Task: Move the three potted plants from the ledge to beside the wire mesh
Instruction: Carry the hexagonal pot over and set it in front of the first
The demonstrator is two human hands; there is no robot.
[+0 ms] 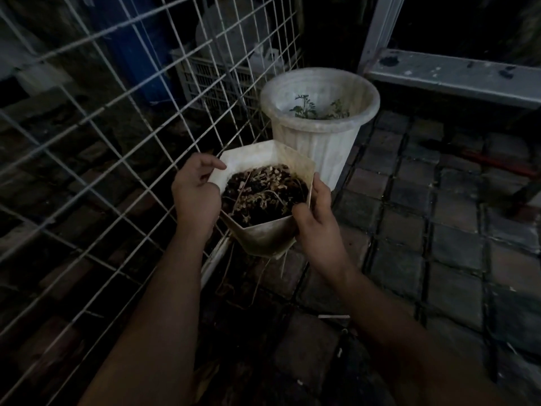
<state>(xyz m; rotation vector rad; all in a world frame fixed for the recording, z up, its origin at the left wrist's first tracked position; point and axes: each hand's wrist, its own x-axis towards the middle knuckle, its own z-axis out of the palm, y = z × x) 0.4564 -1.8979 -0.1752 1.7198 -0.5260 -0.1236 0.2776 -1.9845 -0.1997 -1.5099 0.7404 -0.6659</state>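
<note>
One pot [265, 238] | between left hand [196, 194] and right hand [317, 218] | rim gripped

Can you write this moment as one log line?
angular pot: held tilted | left hand: grips rim | right hand: grips rim | round pot: beside wire mesh

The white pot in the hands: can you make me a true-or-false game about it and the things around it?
1. The left hand and the right hand both grip the angular white plastic pot of soil. True.
2. Its plant is fresh and green. False: the stems are dry and brown.
3. The round ribbed white plastic pot holds small green seedlings. True.
4. The round ribbed pot hangs on the white wire mesh. False: it stands on the dark paved floor beside the mesh.
</note>
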